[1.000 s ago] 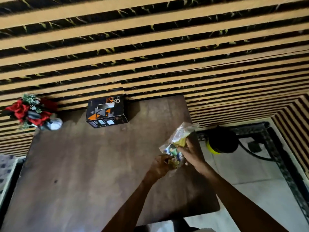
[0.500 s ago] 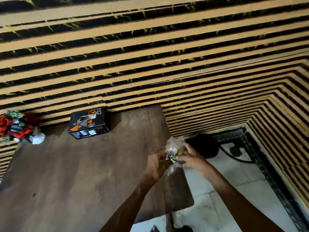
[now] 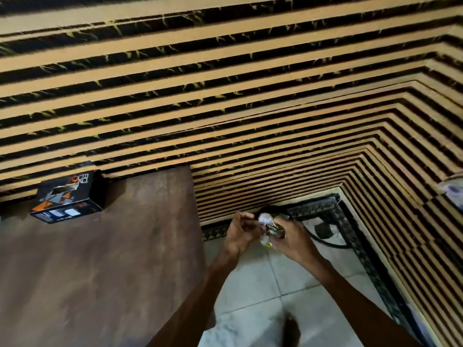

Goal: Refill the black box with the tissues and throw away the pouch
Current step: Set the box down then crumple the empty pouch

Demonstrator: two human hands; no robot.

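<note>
The black box [image 3: 69, 197] with orange and grey triangles stands at the far left end of the brown table [image 3: 112, 259], against the striped wall. A crumpled clear plastic pouch [image 3: 266, 222] with coloured print is squeezed between both hands, to the right of the table and above the tiled floor. My left hand [image 3: 241, 235] pinches its left side. My right hand [image 3: 290, 236] closes around its right side. Most of the pouch is hidden inside the fingers. No tissues show.
A dark round object [image 3: 271, 210] sits on the floor just behind the hands, near the wall, with a black cable [image 3: 330, 242] curving to its right. Pale floor tiles [image 3: 263, 296] with a dark patterned border [image 3: 355, 244] run along the striped walls.
Both hands have carried the pouch to the right, off the table edge and over the floor, and crumpled it smaller. The view has swung right, so the box and table shifted left and the flowers left the view.
</note>
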